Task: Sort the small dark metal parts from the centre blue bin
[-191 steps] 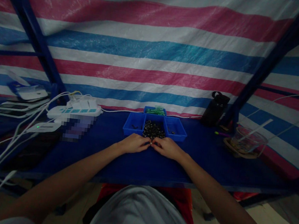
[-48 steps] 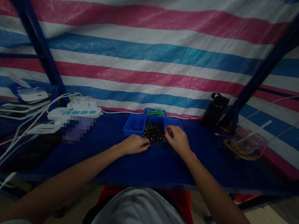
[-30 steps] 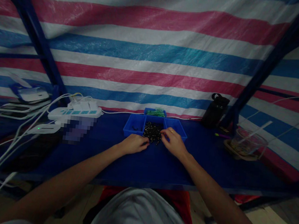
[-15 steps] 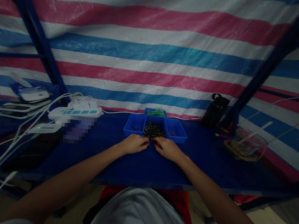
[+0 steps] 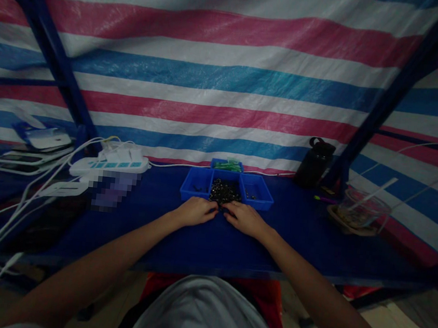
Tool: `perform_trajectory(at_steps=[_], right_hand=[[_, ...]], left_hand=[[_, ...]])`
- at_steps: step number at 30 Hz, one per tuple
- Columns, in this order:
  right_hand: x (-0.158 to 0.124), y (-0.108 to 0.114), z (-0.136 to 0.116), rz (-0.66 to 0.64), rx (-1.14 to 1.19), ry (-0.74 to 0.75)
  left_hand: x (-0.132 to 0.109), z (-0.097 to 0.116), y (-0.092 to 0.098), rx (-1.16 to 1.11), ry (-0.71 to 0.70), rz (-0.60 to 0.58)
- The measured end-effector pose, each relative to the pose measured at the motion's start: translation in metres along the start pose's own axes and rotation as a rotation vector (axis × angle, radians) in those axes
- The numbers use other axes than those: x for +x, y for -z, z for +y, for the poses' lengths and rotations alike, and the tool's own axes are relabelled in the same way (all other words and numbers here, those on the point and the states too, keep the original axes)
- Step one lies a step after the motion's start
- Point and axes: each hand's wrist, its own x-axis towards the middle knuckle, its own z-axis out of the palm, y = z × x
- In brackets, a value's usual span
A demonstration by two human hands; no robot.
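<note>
Both my hands rest on the dark blue table, just in front of three blue trays. My left hand (image 5: 195, 211) and my right hand (image 5: 243, 218) have their fingers curled, fingertips nearly meeting in a pinch on something too small to make out. The middle tray (image 5: 224, 190) holds a heap of small dark shiny parts. The left tray (image 5: 195, 185) and the right tray (image 5: 257, 192) hold only a few pieces. A smaller tray with green parts (image 5: 227, 164) stands behind them.
White power strips (image 5: 109, 163) with several white cables lie at the left, with flat devices (image 5: 27, 157) beyond. A black bottle (image 5: 313, 162) stands back right, a clear bowl with a straw (image 5: 361, 210) at far right. A striped tarp hangs behind; blue frame posts slant on both sides.
My right hand reached into the middle tray's heap, then drew back to meet my left hand in front of the trays. My left hand has hardly moved.
</note>
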Motion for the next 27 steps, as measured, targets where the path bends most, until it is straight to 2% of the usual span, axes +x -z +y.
perform_trajectory(at_steps=[17, 27], right_hand=[[-0.0017, 0.0032, -0.0003, 0.03, 0.056, 0.031], [-0.0028, 0.0073, -0.0042, 0.017, 0.126, 0.121]], left_hand=[[-0.0005, 0.0009, 0.0035, -0.017, -0.026, -0.001], [-0.0016, 0.0021, 0.0065, -0.075, -0.05, -0.011]])
